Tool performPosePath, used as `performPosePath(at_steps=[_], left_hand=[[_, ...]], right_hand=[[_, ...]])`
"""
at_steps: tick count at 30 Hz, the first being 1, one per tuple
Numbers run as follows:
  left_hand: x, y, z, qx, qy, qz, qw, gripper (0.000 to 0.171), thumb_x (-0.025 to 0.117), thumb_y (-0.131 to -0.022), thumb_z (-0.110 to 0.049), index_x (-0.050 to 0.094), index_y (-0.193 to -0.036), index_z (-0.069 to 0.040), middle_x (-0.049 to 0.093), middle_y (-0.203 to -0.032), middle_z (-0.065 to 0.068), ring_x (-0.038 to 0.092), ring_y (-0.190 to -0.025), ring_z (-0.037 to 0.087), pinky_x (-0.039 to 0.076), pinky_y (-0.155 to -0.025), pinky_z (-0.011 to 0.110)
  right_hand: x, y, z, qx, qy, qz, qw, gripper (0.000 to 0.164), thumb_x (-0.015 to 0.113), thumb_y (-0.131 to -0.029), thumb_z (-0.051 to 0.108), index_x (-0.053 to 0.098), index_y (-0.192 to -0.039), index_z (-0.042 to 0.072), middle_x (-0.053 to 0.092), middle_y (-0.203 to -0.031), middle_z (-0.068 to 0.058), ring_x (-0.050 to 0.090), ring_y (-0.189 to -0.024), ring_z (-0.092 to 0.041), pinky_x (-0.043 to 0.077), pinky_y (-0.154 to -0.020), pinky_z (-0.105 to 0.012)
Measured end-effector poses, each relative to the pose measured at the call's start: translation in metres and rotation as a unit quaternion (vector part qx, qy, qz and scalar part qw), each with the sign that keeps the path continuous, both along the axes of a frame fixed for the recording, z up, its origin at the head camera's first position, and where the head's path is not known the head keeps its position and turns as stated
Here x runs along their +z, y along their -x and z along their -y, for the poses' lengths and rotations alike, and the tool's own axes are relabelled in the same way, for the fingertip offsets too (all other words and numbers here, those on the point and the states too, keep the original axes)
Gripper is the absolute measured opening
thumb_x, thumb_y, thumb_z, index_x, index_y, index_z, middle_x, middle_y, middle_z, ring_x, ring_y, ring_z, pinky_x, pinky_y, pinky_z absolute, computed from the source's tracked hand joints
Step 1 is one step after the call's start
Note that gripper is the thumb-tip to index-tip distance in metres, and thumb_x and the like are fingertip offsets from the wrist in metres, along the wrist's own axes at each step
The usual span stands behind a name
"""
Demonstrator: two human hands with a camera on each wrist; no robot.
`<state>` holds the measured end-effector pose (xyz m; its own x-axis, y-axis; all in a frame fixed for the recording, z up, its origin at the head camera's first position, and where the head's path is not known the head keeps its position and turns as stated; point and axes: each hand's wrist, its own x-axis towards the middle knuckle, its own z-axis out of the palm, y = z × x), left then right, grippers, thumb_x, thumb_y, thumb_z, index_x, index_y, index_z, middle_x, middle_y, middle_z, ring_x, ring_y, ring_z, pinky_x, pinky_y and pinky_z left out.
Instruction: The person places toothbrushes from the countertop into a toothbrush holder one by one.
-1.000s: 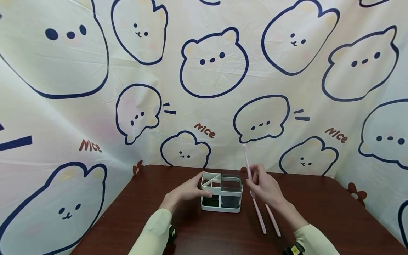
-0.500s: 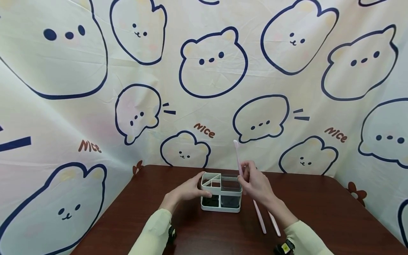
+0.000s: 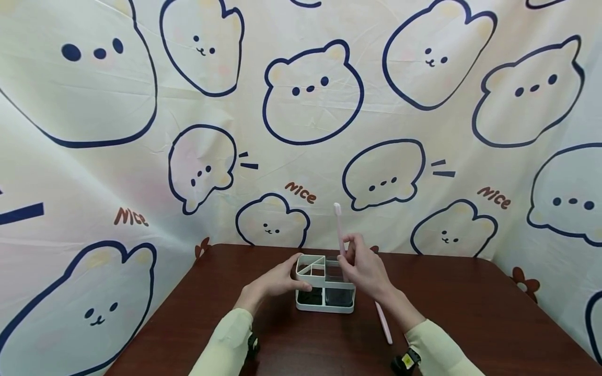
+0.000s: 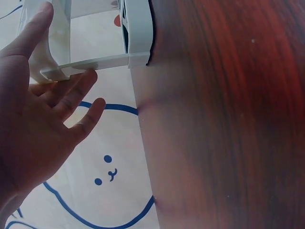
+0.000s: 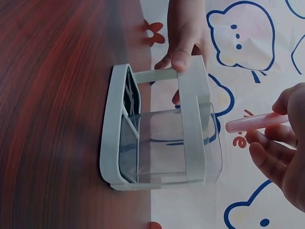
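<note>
Pink toothbrush [image 3: 339, 232] has moved left toward the organizer [image 3: 333, 285], pinched head-up in the right grip [image 3: 365, 268]

pink toothbrush [image 5: 256, 122], whitish organizer [image 5: 193, 133], bear-print backdrop [image 3: 312, 117]

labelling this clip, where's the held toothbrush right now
In the head view, the held toothbrush is just right of centre, near upright in the right hand, its handle end close to the clear cup of the holder.

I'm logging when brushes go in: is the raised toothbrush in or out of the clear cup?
Out: in the right wrist view, the raised toothbrush has its lower end just beyond the clear cup's rim.
</note>
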<state>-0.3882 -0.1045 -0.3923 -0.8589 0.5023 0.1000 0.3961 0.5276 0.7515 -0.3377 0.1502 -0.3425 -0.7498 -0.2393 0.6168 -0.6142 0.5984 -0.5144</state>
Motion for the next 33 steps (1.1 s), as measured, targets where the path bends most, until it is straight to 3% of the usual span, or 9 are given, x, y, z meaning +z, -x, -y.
performPosePath(at_steps=[11,19,24,28,33], left_hand=[[0.002,-0.001,-0.001,-0.007,-0.001,0.0,1.0,0.071,0.075,-0.087,-0.038,0.035,-0.143,-0.022,0.055,-0.132,0.002,0.052,-0.117,0.022,0.039,-0.109,0.056],[0.0,-0.002,0.0,-0.017,-0.006,0.0,0.9998,0.071,0.075,-0.087,-0.042,0.036,-0.142,-0.021,0.054,-0.134,0.008,0.051,-0.118,0.023,0.038,-0.11,0.056],[-0.002,0.0,0.0,-0.02,-0.005,-0.001,0.9998,0.074,0.075,-0.087,-0.043,0.034,-0.144,-0.019,0.054,-0.134,0.008,0.052,-0.121,0.027,0.039,-0.11,0.056],[-0.002,0.0,0.001,-0.033,-0.013,0.002,0.9994,0.07,0.074,-0.089,-0.039,0.035,-0.142,-0.017,0.054,-0.136,0.014,0.052,-0.122,0.032,0.039,-0.109,0.056],[0.0,-0.002,0.0,-0.036,-0.017,0.001,0.9992,0.062,0.072,-0.091,-0.033,0.036,-0.14,-0.02,0.054,-0.136,0.013,0.054,-0.119,0.026,0.04,-0.109,0.055]], right_hand=[[0.005,0.002,0.015,0.009,0.014,0.02,1.0,0.038,0.065,-0.094,0.012,0.045,-0.127,0.014,0.057,-0.076,0.0,0.056,-0.05,-0.009,0.048,-0.045,-0.026],[0.004,0.004,0.028,0.017,0.015,0.04,0.999,0.039,0.066,-0.094,0.01,0.046,-0.127,0.015,0.06,-0.094,-0.003,0.065,-0.063,-0.015,0.052,-0.051,-0.023],[0.004,0.004,0.037,0.009,0.006,0.029,1.0,0.039,0.068,-0.094,0.012,0.047,-0.126,0.014,0.061,-0.094,-0.001,0.066,-0.066,-0.008,0.05,-0.05,-0.024],[0.003,0.006,0.042,0.015,0.006,0.022,1.0,0.038,0.067,-0.094,0.012,0.046,-0.126,0.014,0.061,-0.094,0.0,0.067,-0.068,-0.012,0.049,-0.051,-0.024],[-0.002,0.009,0.048,0.006,0.002,0.018,1.0,0.037,0.067,-0.094,0.011,0.046,-0.125,0.015,0.062,-0.094,0.001,0.067,-0.069,-0.012,0.049,-0.052,-0.024]])
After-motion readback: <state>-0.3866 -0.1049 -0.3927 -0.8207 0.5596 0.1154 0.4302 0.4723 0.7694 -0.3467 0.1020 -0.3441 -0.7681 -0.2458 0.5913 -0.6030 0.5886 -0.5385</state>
